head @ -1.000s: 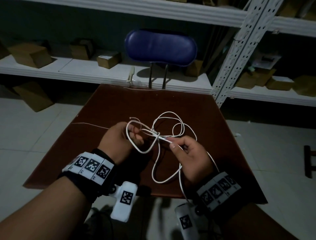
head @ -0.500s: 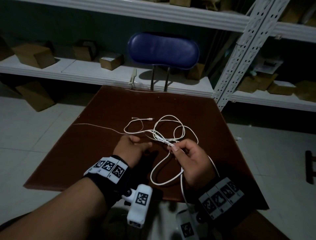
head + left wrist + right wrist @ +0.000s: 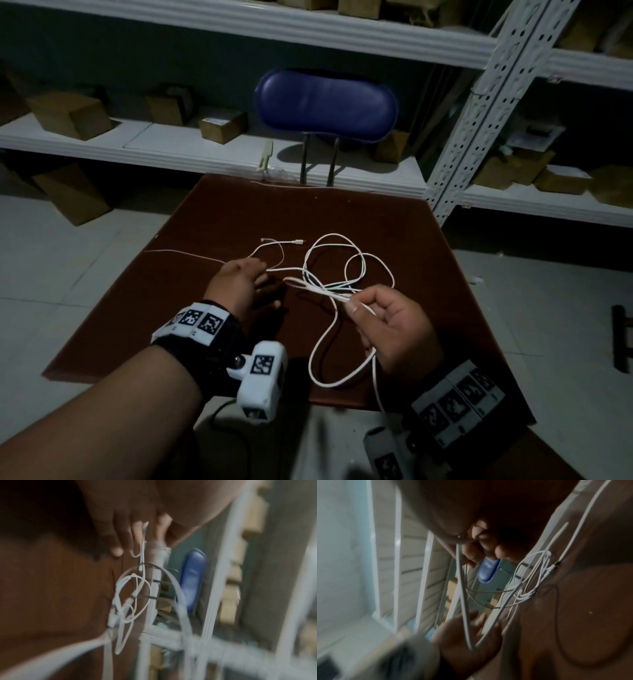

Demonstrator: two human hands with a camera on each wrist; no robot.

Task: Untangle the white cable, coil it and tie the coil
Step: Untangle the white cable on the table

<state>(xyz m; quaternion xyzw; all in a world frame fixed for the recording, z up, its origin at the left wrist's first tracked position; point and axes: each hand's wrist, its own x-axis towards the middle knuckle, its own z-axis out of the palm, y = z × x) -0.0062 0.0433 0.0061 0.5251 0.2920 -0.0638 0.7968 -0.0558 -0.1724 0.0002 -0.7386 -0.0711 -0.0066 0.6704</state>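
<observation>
The white cable (image 3: 344,262) lies in loose tangled loops on the brown table (image 3: 239,212), and its two connector ends (image 3: 298,242) rest beyond my left hand. My right hand (image 3: 356,305) pinches a bundle of strands between thumb and forefinger, and a long loop hangs from it toward the table's near edge. My left hand (image 3: 255,274) hovers low over the table with fingers stretched out, next to a strand and gripping nothing. The blurred left wrist view shows straight fingers (image 3: 116,547) above the cable (image 3: 120,601). In the right wrist view curled fingers (image 3: 471,555) hold the cable (image 3: 459,566).
A blue-backed chair (image 3: 325,99) stands at the table's far edge. White shelving (image 3: 137,144) with cardboard boxes (image 3: 68,114) runs behind it, with a perforated metal upright (image 3: 479,113) at the right. Pale tiled floor surrounds the table.
My left hand has let go of the cable loop it held and moved forward, opening over the table. The released strands now lie flat. My right hand keeps its pinch.
</observation>
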